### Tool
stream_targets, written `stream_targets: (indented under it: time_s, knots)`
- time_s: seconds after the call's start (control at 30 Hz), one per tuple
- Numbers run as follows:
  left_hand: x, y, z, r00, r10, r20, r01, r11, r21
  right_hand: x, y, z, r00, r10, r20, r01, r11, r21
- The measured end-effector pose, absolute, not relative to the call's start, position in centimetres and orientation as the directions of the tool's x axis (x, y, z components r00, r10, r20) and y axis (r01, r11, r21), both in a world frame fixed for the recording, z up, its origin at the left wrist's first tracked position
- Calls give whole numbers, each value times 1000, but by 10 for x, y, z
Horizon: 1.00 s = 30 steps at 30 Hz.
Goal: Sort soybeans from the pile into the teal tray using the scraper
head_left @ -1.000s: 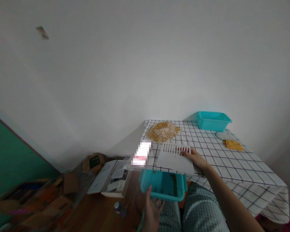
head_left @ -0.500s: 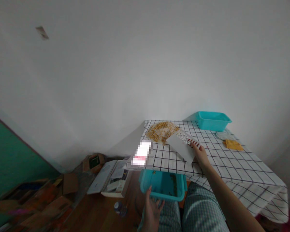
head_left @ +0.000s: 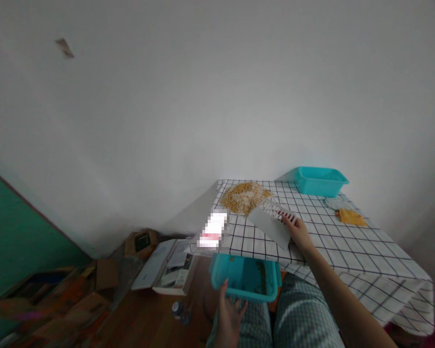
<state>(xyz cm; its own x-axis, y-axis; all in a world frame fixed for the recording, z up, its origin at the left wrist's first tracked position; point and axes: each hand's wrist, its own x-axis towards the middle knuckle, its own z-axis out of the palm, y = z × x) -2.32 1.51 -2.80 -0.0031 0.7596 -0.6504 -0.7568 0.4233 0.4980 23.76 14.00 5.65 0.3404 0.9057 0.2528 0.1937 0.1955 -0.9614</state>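
Note:
My left hand [head_left: 229, 314] is closed on the near edge of a turquoise plastic basin [head_left: 253, 294], its thumb over the rim. The basin sits just below the table's front edge, above my lap, with a few small yellow bits inside. Over the table, my right hand [head_left: 297, 233] grips a white sheet [head_left: 271, 226] with a row of slots along its upper side. This sheet is tilted, its far left corner close to a pile of yellow, bean-like grains mixed with whitish ones [head_left: 245, 197].
A second turquoise basin [head_left: 321, 181] stands at the table's back right, near a yellow cloth-like piece [head_left: 351, 217]. At the front left of the checked tablecloth [head_left: 333, 241] lies a bright pixelated rectangle [head_left: 213, 229]. Open boxes [head_left: 172, 285] and a bottle [head_left: 180, 310] are on the floor.
My right hand and the white sheet have shifted slightly left. The sheet's slotted side sits a little lower beside the pile. My left hand and the basin stay almost where they were.

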Motion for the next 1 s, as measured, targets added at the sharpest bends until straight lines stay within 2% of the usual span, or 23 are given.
stream_targets:
  time_s: [0.43,0.63,1.0]
  knots:
    - [-24,15,-30,7,769,-640,-757,422,499,237,136,65,400,885,236,157,188,-970]
    - [-24,15,-31,8,769,-639,-756,423,500,232,136,63,295,925,238,115,213,-970]
    - [-25,15,-37,9,783,-622,-756,412,508,233,142,62,312,917,247,113,222,-968]
